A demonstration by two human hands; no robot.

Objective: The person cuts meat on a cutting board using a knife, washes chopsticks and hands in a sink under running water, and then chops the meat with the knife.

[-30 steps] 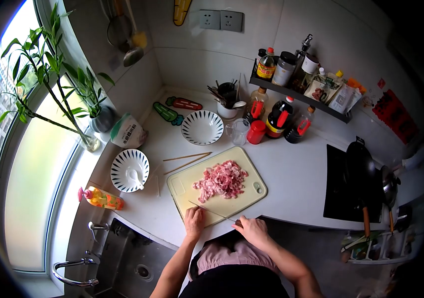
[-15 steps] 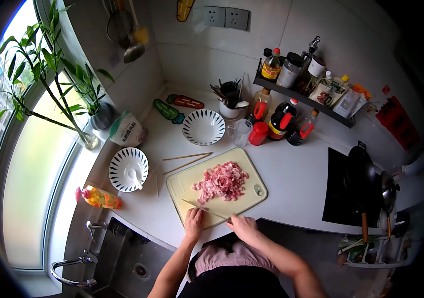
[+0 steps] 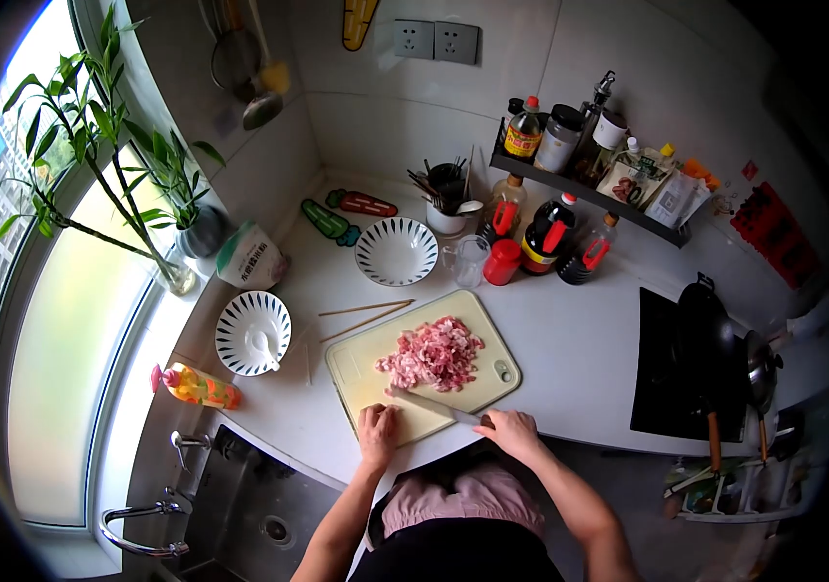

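Knife (image 3: 438, 407) shifted right, chopsticks (image 3: 366, 322) beside board (image 3: 354, 376)

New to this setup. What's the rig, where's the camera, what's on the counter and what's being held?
No robot here: just a person's two bare hands, seen from a head-worn camera looking forward and down. The right hand grips a knife by its handle, the blade over the cutting board. The left hand is at the board's near edge. Chopped meat lies on the board. Beyond it on the counter are chopsticks and a patterned bowl.
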